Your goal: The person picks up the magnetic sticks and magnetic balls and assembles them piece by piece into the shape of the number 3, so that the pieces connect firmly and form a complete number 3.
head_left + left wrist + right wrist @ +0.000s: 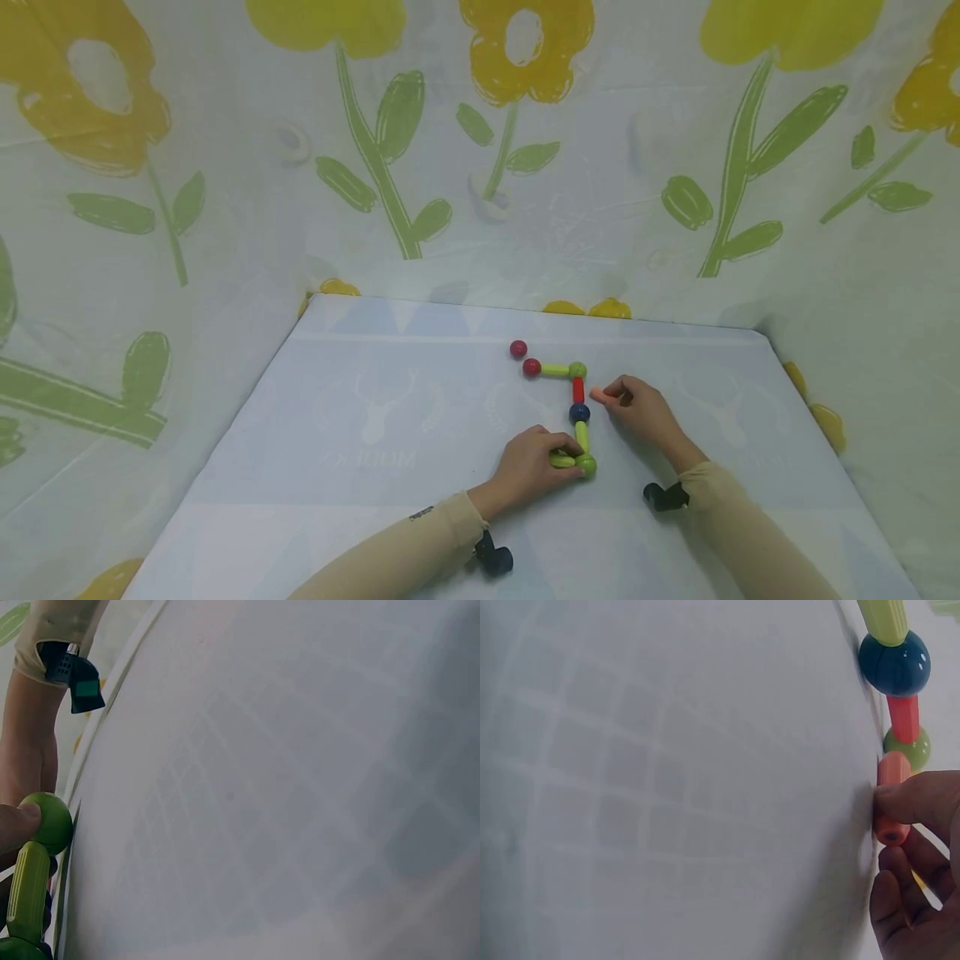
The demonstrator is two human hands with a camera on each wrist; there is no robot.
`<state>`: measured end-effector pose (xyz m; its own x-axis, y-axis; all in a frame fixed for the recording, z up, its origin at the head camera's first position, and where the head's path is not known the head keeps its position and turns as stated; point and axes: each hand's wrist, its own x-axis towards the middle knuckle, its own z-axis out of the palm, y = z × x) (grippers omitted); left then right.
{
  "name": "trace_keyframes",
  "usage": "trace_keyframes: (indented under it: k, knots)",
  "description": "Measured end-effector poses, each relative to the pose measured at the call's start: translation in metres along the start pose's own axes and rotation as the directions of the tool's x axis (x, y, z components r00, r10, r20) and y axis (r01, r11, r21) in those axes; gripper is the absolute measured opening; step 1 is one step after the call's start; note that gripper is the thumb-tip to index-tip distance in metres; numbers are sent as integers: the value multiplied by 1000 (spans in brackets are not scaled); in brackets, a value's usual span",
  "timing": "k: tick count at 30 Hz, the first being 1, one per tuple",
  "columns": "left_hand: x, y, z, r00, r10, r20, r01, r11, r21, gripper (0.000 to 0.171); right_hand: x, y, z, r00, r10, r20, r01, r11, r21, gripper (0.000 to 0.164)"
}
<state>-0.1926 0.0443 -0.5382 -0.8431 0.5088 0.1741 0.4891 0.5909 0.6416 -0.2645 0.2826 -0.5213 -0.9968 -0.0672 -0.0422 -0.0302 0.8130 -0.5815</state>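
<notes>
A chain of balls and short rods lies on the white table. From its far end it runs through a red ball (532, 367), a yellow-green rod (555, 369), a green ball (577, 371), a red rod (578, 390) and a blue ball (579, 413) to a nearer green ball (587, 465). My left hand (531, 463) grips this near ball, its thumb against it in the left wrist view. A yellow-green rod (562, 460) joins the ball under those fingers. Right of the chain, my right hand (643, 410) pinches an orange rod (892, 799) between thumb and fingers.
A loose red ball (518, 349) lies just beyond the chain's far end. Dark wrist devices (495, 557) hang below both cuffs. Flower-printed cloth (570, 208) rises behind the table's far edge and along both sides.
</notes>
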Motion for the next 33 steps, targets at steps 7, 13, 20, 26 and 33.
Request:
trace_keyframes:
  k: [7,13,20,26,33]
  knots:
    - [0,-1,1,1000,1,-4,-1,1000,2,26,-1,-1,-1,1000,-26,-14,26,1000,5,19]
    - [0,0,0,1000,2,-2,-2,1000,-5,26,-2,-10,-4,997,-75,-34,76,997,11,21]
    - [0,0,0,1000,6,-11,-6,1000,1,26,-1,-26,-3,990,-139,20,138,989,54,25]
    - [-1,-1,1,1000,20,-19,-20,1000,12,25,-1,-41,3,980,-183,78,176,980,91,24]
    - [0,-1,1,999,27,-19,-27,1000,10,25,1,-50,11,976,-179,124,173,983,57,24]
